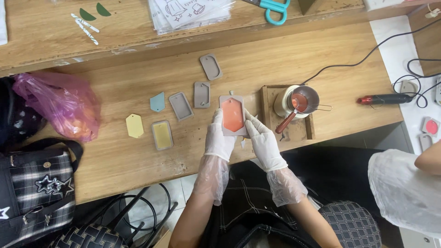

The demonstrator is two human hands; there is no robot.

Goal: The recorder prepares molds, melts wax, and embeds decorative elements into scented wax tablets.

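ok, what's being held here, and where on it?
Grey mould with orange filling: left hand on its left edge, right hand on its lower right edge.

Even, bright indoor light from above — no hard shadows on the wooden table [294, 59]. Soft, short shadows only, under the grey moulds mid-frame and along the step between the two table levels in the upper half. Mild glare on the clear plastic sleeves [190, 11] at top centre and on the pink plastic bag [59, 105] at left. White surface at the far right is close to blown out. Lower third is dim — dark bags and floor lose detail. Focus is fair at centre; slight softness throughout, with wide-angle bending of the table edges toward the corners.
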